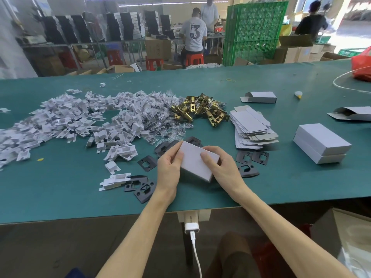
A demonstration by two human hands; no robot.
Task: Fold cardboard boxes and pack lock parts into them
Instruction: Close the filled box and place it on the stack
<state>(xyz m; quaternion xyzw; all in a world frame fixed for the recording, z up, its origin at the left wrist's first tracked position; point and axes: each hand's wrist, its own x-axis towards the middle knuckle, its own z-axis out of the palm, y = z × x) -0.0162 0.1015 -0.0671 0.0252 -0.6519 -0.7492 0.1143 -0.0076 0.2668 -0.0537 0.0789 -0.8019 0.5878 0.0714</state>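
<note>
Your left hand (170, 165) and right hand (220, 165) both grip the closed white box (195, 163) over the tabletop (281, 187), black strike plates (147, 162) lying around it.

Head-worn — forward and down, close

- We pinch a closed white box (195, 162), tilted, between our left fingers (176, 156) and right fingers (208, 157).
- Black strike plates (147, 161) lie flat on either side of our fingers.
- Brass latches (202, 109) sit heaped well beyond our fingertips.
- Flat box blanks (252, 129) are stacked beyond our right fingers, and two finished boxes (321, 145) are stacked farther right.
</note>
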